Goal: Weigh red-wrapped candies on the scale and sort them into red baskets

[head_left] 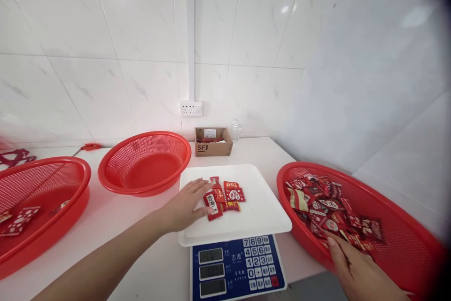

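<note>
My left hand (186,204) lies over the left side of the white weighing tray (260,219), fingers stretched out and open. Its fingertips touch or almost touch a small group of red wrapped sweets (227,195) on the tray. Below the tray is the scale's blue keypad panel (239,268), with three displays. My right hand (355,268) is at the near side of the right red basket (405,207), thumb and forefinger close together at the edge of a pile of wrapped sweets (331,207). Its other fingers are hidden, as is whatever they hold.
Left of the scale stands a red basket (144,139); another red basket (70,162) with a few packets is farther left. A small cardboard box (213,150) and a clear plastic bottle (236,128) stand by the tiled wall. Red-handled scissors (90,147) lie behind the baskets.
</note>
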A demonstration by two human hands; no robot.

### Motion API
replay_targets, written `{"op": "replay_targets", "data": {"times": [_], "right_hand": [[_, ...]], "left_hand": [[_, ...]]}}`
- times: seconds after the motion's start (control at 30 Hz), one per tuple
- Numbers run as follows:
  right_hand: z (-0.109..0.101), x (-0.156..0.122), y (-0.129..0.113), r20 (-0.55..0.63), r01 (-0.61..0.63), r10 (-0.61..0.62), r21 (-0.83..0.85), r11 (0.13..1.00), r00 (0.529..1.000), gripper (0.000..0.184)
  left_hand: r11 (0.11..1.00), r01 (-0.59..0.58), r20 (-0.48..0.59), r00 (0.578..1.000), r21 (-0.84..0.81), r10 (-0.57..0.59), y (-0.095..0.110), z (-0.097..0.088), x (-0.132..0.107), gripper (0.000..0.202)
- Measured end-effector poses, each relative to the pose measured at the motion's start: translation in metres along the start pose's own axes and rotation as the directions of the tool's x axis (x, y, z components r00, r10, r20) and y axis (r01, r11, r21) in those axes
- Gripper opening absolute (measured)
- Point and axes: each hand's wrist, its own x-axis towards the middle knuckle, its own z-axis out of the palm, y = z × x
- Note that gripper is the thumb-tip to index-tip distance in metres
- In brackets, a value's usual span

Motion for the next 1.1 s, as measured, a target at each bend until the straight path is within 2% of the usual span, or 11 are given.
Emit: {"op": "replay_targets", "data": {"times": [0.13, 0.2, 0.27, 0.4, 0.5, 0.67, 0.87, 0.97, 1.1], "right_hand": [[-0.001, 0.001, -0.002, 0.025, 0.016, -0.015, -0.068, 0.998, 1.0, 0.043], [-0.003, 0.001, -0.003, 0.026, 0.022, -0.02, -0.081, 0.997, 0.999, 0.043], [-0.004, 0.001, -0.005, 0.03, 0.023, -0.021, -0.085, 0.996, 0.999, 0.043], [-0.006, 0.002, -0.008, 0.016, -0.003, 0.005, -0.097, 0.995, 1.0, 0.042], [-0.006, 0.002, -0.009, 0.007, -0.001, 0.001, -0.091, 0.996, 1.0, 0.041], [-0.006, 0.002, -0.01, 0.013, 0.021, -0.019, -0.093, 0.995, 1.0, 0.041], [-0.008, 0.002, -0.013, -0.001, 0.019, -0.02, -0.123, 0.992, 1.0, 0.041], [-0.008, 0.002, -0.013, 0.01, -0.001, 0.002, -0.141, 0.99, 1.0, 0.041], [-0.009, 0.001, -0.014, 0.022, -0.026, 0.03, -0.149, 0.988, 0.999, 0.042]], "left_hand": [[0.996, -0.075, 0.147, 0.987, 0.044, 0.068, 0.015, 0.01, 0.025, 0.086], [0.993, -0.082, 0.158, 0.985, 0.081, 0.069, 0.015, 0.015, 0.035, 0.088], [0.988, -0.095, 0.097, 0.992, 0.12, 0.084, 0.013, 0.019, 0.042, 0.085], [0.959, -0.119, -0.028, 0.991, 0.256, 0.13, 0.011, 0.023, 0.049, 0.065], [0.946, -0.087, -0.02, 0.995, 0.311, 0.098, 0.012, 0.02, 0.051, 0.058], [0.964, 0.003, -0.03, 1.0, 0.265, 0.005, 0.013, 0.017, 0.051, 0.061], [0.952, 0.001, -0.05, 0.999, 0.307, 0.015, 0.012, 0.019, 0.048, 0.052], [0.945, 0.007, -0.063, 0.998, 0.327, 0.015, 0.008, 0.012, 0.043, 0.048], [0.927, 0.134, -0.217, 0.974, 0.351, -0.059, -0.007, -0.014, 0.037, 0.044]]}}
